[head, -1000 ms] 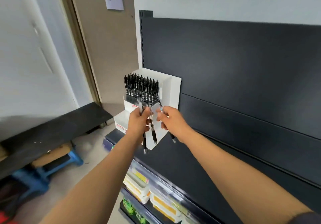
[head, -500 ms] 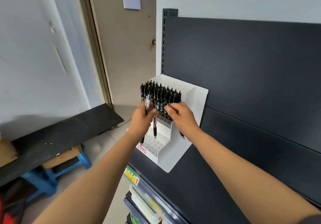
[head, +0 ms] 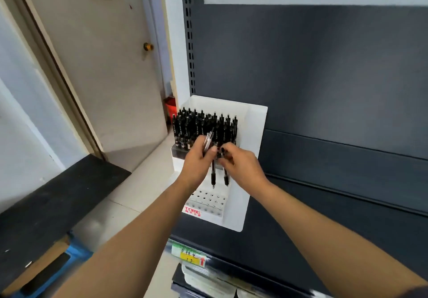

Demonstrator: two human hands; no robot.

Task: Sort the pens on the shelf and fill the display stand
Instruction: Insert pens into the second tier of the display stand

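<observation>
Both arms outstretched at display stand; left hand fingers curled round pens; right hand fingers pinching single pen.

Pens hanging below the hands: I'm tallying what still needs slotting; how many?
2 pens: one nearer the left hand, one nearer the right hand, tips above empty holes in the stand. Others may be hidden in the grips.

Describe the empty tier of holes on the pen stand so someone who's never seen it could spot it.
Against the left edge of the dark shelf back panel stands a white display stand. Its upper tier is packed with upright black pens. The empty tier is the lowest step, just above the red TOME label: white, dotted with open holes, no pens in it.
</observation>
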